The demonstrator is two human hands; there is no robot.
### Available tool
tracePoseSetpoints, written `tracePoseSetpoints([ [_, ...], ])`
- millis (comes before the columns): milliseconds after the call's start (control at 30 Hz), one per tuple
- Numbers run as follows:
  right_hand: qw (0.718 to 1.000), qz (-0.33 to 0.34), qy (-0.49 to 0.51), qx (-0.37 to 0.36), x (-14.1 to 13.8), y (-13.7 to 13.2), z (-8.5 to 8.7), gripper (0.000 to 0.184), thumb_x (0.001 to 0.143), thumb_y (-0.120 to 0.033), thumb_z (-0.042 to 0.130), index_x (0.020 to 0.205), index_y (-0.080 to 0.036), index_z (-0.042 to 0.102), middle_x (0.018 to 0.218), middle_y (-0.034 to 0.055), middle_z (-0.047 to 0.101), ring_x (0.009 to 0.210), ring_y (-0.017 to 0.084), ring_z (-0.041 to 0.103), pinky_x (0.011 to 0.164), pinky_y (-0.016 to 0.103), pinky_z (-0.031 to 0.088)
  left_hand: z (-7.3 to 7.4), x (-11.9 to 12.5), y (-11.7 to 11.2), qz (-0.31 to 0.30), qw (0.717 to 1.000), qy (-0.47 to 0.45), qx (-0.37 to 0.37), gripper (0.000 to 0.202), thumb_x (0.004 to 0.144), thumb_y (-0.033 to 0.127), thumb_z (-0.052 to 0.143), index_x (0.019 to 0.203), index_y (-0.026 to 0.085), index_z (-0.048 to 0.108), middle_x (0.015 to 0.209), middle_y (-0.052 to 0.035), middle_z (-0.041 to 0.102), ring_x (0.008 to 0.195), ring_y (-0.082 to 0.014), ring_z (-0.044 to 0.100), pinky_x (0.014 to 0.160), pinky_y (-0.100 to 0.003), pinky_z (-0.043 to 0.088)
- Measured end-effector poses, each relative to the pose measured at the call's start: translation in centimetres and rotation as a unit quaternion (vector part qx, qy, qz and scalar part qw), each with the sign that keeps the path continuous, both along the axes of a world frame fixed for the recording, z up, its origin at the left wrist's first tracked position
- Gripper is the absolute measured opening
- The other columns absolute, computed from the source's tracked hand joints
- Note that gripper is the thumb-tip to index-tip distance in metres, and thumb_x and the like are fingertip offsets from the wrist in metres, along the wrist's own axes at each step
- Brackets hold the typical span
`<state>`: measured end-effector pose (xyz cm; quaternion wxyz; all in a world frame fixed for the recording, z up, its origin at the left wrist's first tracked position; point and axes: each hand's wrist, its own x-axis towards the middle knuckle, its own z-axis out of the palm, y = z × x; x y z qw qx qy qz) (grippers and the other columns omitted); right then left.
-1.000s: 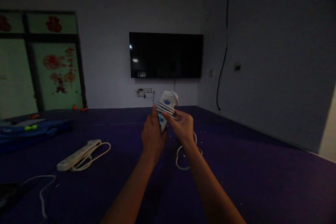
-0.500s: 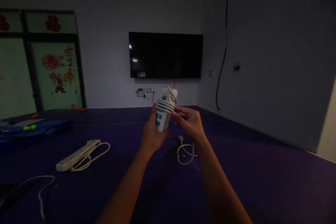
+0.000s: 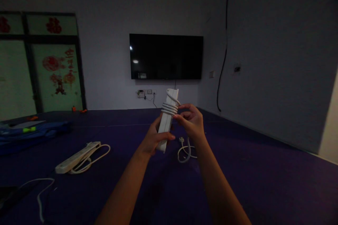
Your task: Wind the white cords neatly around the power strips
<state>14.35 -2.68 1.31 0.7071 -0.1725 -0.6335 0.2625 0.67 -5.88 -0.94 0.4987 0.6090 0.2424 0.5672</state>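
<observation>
My left hand (image 3: 154,137) is closed round the lower half of a white power strip (image 3: 167,123), which I hold upright in front of me with its plain back toward me. Its white cord is wound in several turns (image 3: 169,108) near the top of the strip. My right hand (image 3: 191,121) pinches that cord just right of the strip. The loose rest of the cord (image 3: 185,153) hangs down to the dark purple floor, where its plug (image 3: 181,139) lies.
A second white power strip (image 3: 76,157) with its cord lies on the floor at the left. Another white cord (image 3: 39,191) trails at the lower left. A blue mat (image 3: 31,132) lies by the window. A black TV (image 3: 166,56) hangs on the far wall.
The strip has turned in my left hand: the socket face with blue parts no longer shows, only its back. My right hand has brought the cord round it again.
</observation>
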Motion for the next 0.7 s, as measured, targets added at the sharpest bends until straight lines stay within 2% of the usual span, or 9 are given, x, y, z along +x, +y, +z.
tracePoseSetpoints([
  [100,1.000,0.010,0.020,-0.010,-0.2,0.5,-0.2,0.046,0.054,-0.041,0.078,0.079,-0.021,0.045,0.042,-0.0118,0.044,0.037,0.005,0.034,0.038,0.017,0.024,-0.2,0.1,0.0,-0.051,0.998,-0.039,-0.002,0.052,0.051,0.015,0.069,0.101,0.018,0.053,0.080,-0.0012,0.057,0.053,-0.0089,0.049,0.045,-0.022,0.039],
  [167,0.999,0.002,0.028,-0.020,-0.1,1.1,-0.5,0.050,0.051,-0.044,0.079,0.075,-0.022,0.041,0.043,-0.0125,0.041,0.038,0.004,0.031,0.038,0.017,0.022,-0.1,-0.2,-0.2,-0.109,0.991,-0.073,0.001,0.046,0.054,0.017,0.065,0.098,0.017,0.052,0.080,-0.0023,0.056,0.054,-0.0087,0.048,0.045,-0.022,0.039],
  [300,0.997,-0.045,-0.052,-0.044,0.5,2.2,-1.3,0.043,0.053,-0.048,0.077,0.065,-0.019,0.047,0.042,-0.0109,0.035,0.039,0.004,0.025,0.039,0.019,0.016,0.3,-1.2,-0.7,-0.208,0.972,-0.113,-0.002,0.049,0.054,0.018,0.058,0.102,0.017,0.050,0.082,-0.0036,0.054,0.057,-0.0085,0.045,0.045,-0.020,0.036],
  [433,0.991,-0.058,-0.118,0.002,0.7,2.7,-1.6,0.048,0.065,-0.059,0.065,0.047,-0.016,0.051,0.043,-0.0053,0.035,0.044,0.007,0.031,0.044,0.022,0.023,0.7,-1.3,-0.9,-0.238,0.964,-0.116,-0.025,0.046,0.053,0.018,0.056,0.099,0.016,0.050,0.081,-0.0041,0.053,0.057,-0.0086,0.044,0.045,-0.020,0.034],
  [567,0.991,0.008,-0.131,0.035,0.5,2.9,-1.6,0.055,0.070,-0.066,0.055,0.049,-0.016,0.059,0.053,0.0010,0.050,0.056,0.012,0.046,0.054,0.025,0.036,0.5,-0.9,-0.8,-0.262,0.952,-0.149,-0.056,0.041,0.052,0.021,0.055,0.093,0.016,0.050,0.081,-0.0037,0.051,0.057,-0.0079,0.042,0.044,-0.020,0.031],
  [633,0.990,0.066,-0.123,-0.002,0.3,3.0,-1.8,0.056,0.069,-0.070,0.053,0.052,-0.016,0.058,0.057,0.0021,0.053,0.056,0.012,0.049,0.052,0.024,0.038,0.2,-0.8,-0.6,-0.275,0.944,-0.166,-0.070,0.040,0.052,0.023,0.055,0.091,0.016,0.049,0.082,-0.0040,0.051,0.056,-0.0077,0.042,0.044,-0.020,0.030],
  [700,0.984,0.121,-0.112,-0.063,0.0,3.0,-1.9,0.057,0.067,-0.072,0.053,0.056,-0.016,0.055,0.052,-0.0004,0.051,0.045,0.009,0.042,0.043,0.021,0.032,0.0,-0.8,-0.3,-0.283,0.938,-0.183,-0.081,0.040,0.053,0.024,0.055,0.091,0.016,0.049,0.082,-0.0041,0.051,0.056,-0.0077,0.041,0.043,-0.020,0.029],
])
